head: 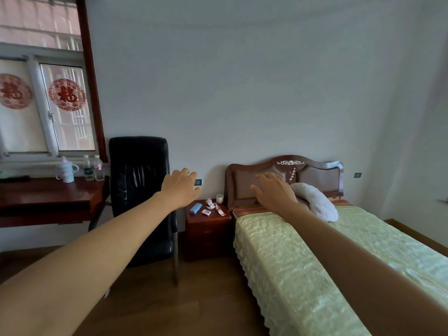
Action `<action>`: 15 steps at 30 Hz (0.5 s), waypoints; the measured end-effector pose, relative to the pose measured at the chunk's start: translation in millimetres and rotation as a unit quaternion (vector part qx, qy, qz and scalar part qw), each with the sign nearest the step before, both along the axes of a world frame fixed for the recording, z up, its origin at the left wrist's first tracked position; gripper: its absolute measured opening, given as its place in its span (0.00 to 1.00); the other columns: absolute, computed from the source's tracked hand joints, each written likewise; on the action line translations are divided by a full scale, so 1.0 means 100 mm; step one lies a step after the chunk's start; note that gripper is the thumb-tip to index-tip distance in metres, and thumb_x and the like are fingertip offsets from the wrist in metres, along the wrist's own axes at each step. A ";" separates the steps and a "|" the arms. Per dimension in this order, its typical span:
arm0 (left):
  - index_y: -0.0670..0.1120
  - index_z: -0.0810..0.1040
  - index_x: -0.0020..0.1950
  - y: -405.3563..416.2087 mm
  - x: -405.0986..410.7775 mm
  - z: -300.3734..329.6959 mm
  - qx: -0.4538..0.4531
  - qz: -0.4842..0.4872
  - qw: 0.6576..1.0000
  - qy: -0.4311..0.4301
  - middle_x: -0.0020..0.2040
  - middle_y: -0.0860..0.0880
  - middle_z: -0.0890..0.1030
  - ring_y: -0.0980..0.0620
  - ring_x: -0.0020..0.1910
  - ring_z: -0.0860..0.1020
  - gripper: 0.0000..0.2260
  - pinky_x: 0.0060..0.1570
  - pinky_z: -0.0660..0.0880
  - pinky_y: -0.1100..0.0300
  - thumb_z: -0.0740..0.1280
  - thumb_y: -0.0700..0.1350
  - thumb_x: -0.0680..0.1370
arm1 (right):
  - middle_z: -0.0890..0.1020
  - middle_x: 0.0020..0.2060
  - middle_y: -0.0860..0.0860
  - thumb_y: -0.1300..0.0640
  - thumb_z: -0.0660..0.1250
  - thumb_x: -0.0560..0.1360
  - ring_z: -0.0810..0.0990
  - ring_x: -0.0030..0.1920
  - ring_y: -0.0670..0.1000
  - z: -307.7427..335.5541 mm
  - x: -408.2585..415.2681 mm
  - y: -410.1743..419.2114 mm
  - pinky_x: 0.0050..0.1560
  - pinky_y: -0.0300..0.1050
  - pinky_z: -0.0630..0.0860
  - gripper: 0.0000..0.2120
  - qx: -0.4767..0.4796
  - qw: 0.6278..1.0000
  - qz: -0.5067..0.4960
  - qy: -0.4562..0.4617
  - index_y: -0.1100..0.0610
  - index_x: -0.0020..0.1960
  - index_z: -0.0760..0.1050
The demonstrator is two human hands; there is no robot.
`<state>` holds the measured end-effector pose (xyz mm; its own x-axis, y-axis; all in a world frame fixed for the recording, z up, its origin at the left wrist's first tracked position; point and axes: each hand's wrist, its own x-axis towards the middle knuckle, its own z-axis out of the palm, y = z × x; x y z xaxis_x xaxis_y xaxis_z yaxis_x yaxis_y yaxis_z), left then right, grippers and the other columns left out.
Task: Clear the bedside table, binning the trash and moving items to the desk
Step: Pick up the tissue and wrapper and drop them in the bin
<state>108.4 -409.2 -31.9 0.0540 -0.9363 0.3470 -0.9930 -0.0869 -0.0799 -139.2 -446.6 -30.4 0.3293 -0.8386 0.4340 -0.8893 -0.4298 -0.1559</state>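
Observation:
The dark red bedside table (204, 221) stands between a black chair and the bed. On its top lie a blue case (195, 208), a small white and pink packet (206, 212), crumpled white and red wrappers (210, 203), a red and white sachet (220, 210) and a white cup (219, 198) at the back. My left hand (180, 186) is stretched out in the air, fingers apart, above and left of the table. My right hand (272, 190) is held out open in front of the headboard. Both hold nothing. The wooden desk (48, 195) is at the left under the window.
A black leather office chair (140, 190) stands between desk and bedside table. On the desk are a lidded cup (66, 169) and two water bottles (93, 168). The bed (327, 258) with green cover and white pillow (315, 202) fills the right. Wooden floor lies in front.

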 end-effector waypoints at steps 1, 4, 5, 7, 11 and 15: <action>0.45 0.65 0.71 -0.13 -0.01 -0.02 0.002 0.001 1.000 -0.001 0.70 0.44 0.68 0.42 0.65 0.68 0.22 0.58 0.68 0.48 0.56 0.53 0.79 | 0.73 0.65 0.57 0.49 0.57 0.79 0.67 0.68 0.58 -0.01 0.00 -0.14 0.62 0.54 0.68 0.19 -0.001 1.000 0.000 0.001 0.58 0.65 0.71; 0.45 0.64 0.71 -0.55 -0.04 -0.11 0.009 0.007 1.000 -0.003 0.70 0.44 0.68 0.42 0.65 0.68 0.22 0.58 0.68 0.48 0.55 0.53 0.79 | 0.73 0.64 0.57 0.49 0.57 0.79 0.67 0.68 0.58 -0.09 -0.02 -0.59 0.62 0.54 0.67 0.18 0.002 1.000 0.002 0.002 0.58 0.64 0.71; 0.45 0.64 0.71 -0.70 -0.06 -0.14 0.009 0.009 1.000 -0.005 0.69 0.44 0.68 0.42 0.65 0.68 0.22 0.58 0.69 0.48 0.55 0.53 0.79 | 0.73 0.64 0.57 0.49 0.57 0.79 0.67 0.68 0.58 -0.11 -0.03 -0.75 0.62 0.54 0.67 0.18 0.002 1.000 0.005 0.003 0.58 0.64 0.71; 0.45 0.65 0.70 -1.00 -0.11 -0.20 0.011 0.014 1.000 -0.009 0.68 0.44 0.69 0.43 0.64 0.69 0.21 0.57 0.69 0.48 0.55 0.53 0.79 | 0.74 0.64 0.57 0.49 0.57 0.79 0.67 0.67 0.58 -0.16 -0.05 -1.09 0.62 0.54 0.67 0.18 0.001 1.000 0.010 0.004 0.58 0.64 0.71; 0.44 0.67 0.67 -1.63 -0.16 -0.23 0.007 0.028 1.000 -0.011 0.67 0.44 0.70 0.43 0.62 0.70 0.19 0.54 0.70 0.50 0.55 0.52 0.79 | 0.75 0.63 0.54 0.49 0.57 0.79 0.68 0.66 0.56 -0.18 -0.10 -1.79 0.61 0.53 0.67 0.18 -0.019 0.999 0.029 0.005 0.56 0.64 0.71; 0.44 0.67 0.68 -2.26 -0.22 -0.22 -0.003 0.047 0.999 -0.008 0.67 0.44 0.70 0.43 0.63 0.69 0.20 0.54 0.69 0.50 0.55 0.52 0.79 | 0.74 0.63 0.54 0.49 0.57 0.78 0.67 0.66 0.55 -0.16 -0.16 -2.53 0.62 0.53 0.66 0.19 -0.029 0.998 0.048 0.009 0.55 0.65 0.71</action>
